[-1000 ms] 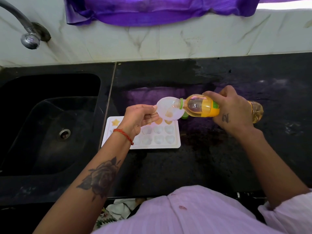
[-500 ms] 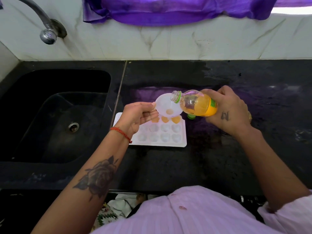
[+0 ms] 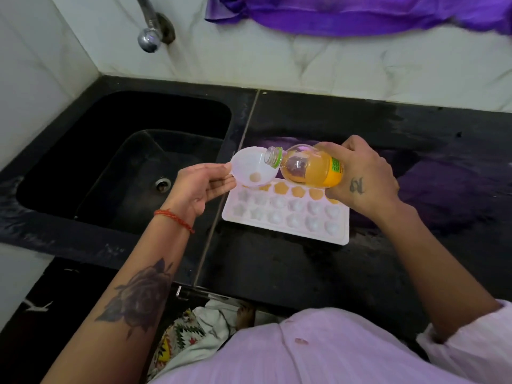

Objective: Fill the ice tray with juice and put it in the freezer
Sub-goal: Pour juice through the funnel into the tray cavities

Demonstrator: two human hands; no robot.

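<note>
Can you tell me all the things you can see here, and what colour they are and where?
ice tray: one, white, on the counter right of the sink; far row holds orange juice
funnel: one, clear white, over the tray's far left corner
juice bottle: one, clear with orange juice, tipped into the funnel
counter: one, black
sink: one, black, left
tap: one, silver, above the sink
cloth: one, purple, top ledge
left hand: holds the funnel
right hand: grips the bottle
</note>
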